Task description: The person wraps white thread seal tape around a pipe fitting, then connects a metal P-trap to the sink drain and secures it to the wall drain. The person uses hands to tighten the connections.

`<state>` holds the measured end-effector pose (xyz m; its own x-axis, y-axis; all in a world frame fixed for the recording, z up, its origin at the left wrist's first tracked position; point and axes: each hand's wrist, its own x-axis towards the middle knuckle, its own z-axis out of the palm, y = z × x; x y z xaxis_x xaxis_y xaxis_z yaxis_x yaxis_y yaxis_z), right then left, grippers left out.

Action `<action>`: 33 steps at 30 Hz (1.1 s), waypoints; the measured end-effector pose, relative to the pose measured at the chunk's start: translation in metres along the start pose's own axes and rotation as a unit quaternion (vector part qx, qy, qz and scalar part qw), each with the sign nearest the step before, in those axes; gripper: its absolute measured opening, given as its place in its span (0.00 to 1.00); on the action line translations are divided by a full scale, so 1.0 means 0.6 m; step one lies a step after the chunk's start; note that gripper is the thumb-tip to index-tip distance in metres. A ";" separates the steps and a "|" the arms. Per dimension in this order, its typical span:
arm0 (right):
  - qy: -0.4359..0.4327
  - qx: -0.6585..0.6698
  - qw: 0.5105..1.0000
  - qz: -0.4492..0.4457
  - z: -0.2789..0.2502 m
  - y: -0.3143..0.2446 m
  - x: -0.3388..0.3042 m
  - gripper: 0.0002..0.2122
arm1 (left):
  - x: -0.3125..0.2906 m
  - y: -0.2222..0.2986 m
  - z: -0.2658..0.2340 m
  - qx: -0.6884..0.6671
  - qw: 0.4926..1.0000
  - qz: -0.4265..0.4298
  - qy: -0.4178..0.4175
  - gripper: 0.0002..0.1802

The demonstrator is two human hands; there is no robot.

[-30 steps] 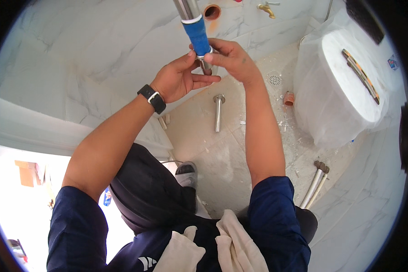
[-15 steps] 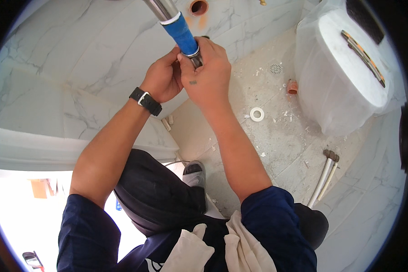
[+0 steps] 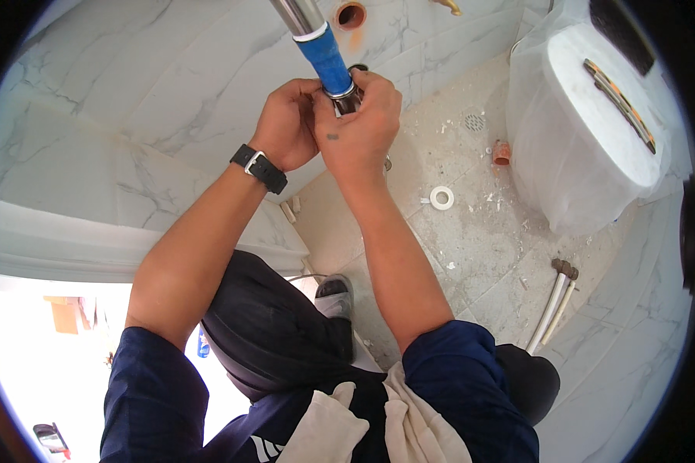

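A shiny metal pipe (image 3: 301,15) with a blue sleeve (image 3: 327,63) comes down from the top edge, tilted. Below the sleeve is a chromed metal fitting (image 3: 347,102), partly covered by my fingers. My right hand (image 3: 361,130) is closed round that fitting, and a dark round end shows beyond its fingers. From the left, my left hand (image 3: 286,127), with a black watch on the wrist, pinches close under the sleeve with curled fingers. Its fingertips are partly hidden behind the right hand.
A plastic-wrapped white toilet (image 3: 587,147) stands at right with a cutter knife (image 3: 620,106) on its lid. On the dusty floor lie a white tape roll (image 3: 442,198), an orange pipe piece (image 3: 501,152) and hammers (image 3: 556,297). A pipe hole (image 3: 350,15) opens in the marbled wall.
Both hands and the blue-sleeved pipe appear slightly farther right and lower in the picture. The whole view has shifted a little too. My fingers have changed position slightly on the metal fitting.
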<state>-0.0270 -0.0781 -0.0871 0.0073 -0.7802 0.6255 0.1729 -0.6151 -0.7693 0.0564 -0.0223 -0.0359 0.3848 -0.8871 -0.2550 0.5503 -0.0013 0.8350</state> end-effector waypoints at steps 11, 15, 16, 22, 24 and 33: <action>-0.081 0.099 0.991 -0.047 -0.028 0.043 0.021 0.20 | -0.005 -0.010 0.024 0.031 0.998 0.028 0.048 0.20; -0.223 0.240 0.942 0.068 -0.054 0.066 0.059 0.21 | -0.007 -0.010 0.025 0.073 0.996 0.046 0.024 0.23; -0.255 0.282 0.921 0.081 -0.057 0.068 0.066 0.21 | -0.008 -0.010 0.024 0.082 0.996 0.042 0.015 0.24; -0.411 0.330 0.836 0.156 -0.063 0.078 0.115 0.18 | -0.007 -0.005 0.021 0.120 0.992 0.034 -0.011 0.25; -0.416 0.326 0.840 0.122 -0.066 0.079 0.121 0.18 | -0.009 -0.005 0.023 0.130 0.991 0.034 -0.009 0.25; -0.254 0.183 0.946 0.088 -0.066 0.027 0.066 0.17 | -0.004 -0.004 0.028 0.091 0.995 0.022 0.044 0.23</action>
<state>-0.0629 -0.1235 -0.0801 0.5238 -0.6541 0.5458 0.4536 -0.3282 -0.8286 0.0419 -0.0280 -0.0292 0.4739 -0.8441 -0.2506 0.3905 -0.0536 0.9190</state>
